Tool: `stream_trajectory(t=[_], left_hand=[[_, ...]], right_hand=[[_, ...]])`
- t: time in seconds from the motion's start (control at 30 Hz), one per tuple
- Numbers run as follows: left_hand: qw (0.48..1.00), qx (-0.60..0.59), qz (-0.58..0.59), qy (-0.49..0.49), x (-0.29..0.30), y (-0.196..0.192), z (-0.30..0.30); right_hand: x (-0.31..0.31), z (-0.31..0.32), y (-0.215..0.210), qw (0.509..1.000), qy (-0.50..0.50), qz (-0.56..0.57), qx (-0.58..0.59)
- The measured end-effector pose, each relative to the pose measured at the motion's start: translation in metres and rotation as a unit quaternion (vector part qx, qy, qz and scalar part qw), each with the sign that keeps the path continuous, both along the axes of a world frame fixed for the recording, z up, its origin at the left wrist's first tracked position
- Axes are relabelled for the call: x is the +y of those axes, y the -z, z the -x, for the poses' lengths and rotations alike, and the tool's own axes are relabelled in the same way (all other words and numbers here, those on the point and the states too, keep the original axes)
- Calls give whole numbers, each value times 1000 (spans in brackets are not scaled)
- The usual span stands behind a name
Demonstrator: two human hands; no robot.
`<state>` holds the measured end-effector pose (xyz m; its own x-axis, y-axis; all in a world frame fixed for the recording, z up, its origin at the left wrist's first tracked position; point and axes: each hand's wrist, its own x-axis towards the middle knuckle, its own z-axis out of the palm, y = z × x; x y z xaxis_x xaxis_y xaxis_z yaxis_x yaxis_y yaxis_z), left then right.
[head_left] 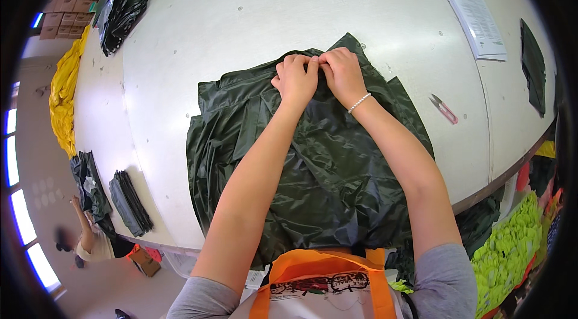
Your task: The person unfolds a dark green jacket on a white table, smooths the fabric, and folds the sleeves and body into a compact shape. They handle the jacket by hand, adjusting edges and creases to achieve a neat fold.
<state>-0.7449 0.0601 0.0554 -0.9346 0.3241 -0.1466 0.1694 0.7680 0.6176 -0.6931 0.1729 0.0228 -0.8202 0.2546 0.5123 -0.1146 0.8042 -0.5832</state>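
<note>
A dark green, shiny garment [337, 156] lies spread over the near middle of the white table, its lower part reaching the edge in front of me. My left hand [296, 81] and my right hand [344, 75] meet at its far edge. Both are closed, with thumbs and fingertips pinching the fabric side by side. What exactly lies between the fingertips is hidden. To the right of the garment rests a pair of thread snips [444, 109] with pink handles, touched by neither hand.
Folded dark green pieces [130, 203] lie at the left, and a dark bundle [123, 12] at the far left. Yellow fabric [67, 93] hangs along the left edge. Printed papers [475, 18] lie far right. Bright green items [509, 253] are heaped below the right edge. Another person [93, 240] is at lower left.
</note>
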Motion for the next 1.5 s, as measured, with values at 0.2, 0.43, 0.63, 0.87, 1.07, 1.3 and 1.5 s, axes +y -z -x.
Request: stream_trajectory(t=[0.2,0.43,0.63,0.87,1.07,1.3,1.5], left_hand=[[999,34,-11,-8,-4,14,2],[999,17,-28,14,-9,10,2],[998,60,-33,11,-12,29,2],[968,218,49,116,-12,3,5],[960,241,37,136,-17,-3,20],[964,175,110,168,-8,-40,15],[961,228,36,150,-11,-19,30]], right_hand=[[-5,1,-3,999,-29,23,27],[-5,0,-4,995,-26,99,22],[-13,0,-18,937,-10,343,-64],[12,5,-16,998,-57,2,-31],[14,3,-21,998,-44,2,-34],[7,9,-38,998,-50,25,-20],[13,14,-39,996,-51,68,-34]])
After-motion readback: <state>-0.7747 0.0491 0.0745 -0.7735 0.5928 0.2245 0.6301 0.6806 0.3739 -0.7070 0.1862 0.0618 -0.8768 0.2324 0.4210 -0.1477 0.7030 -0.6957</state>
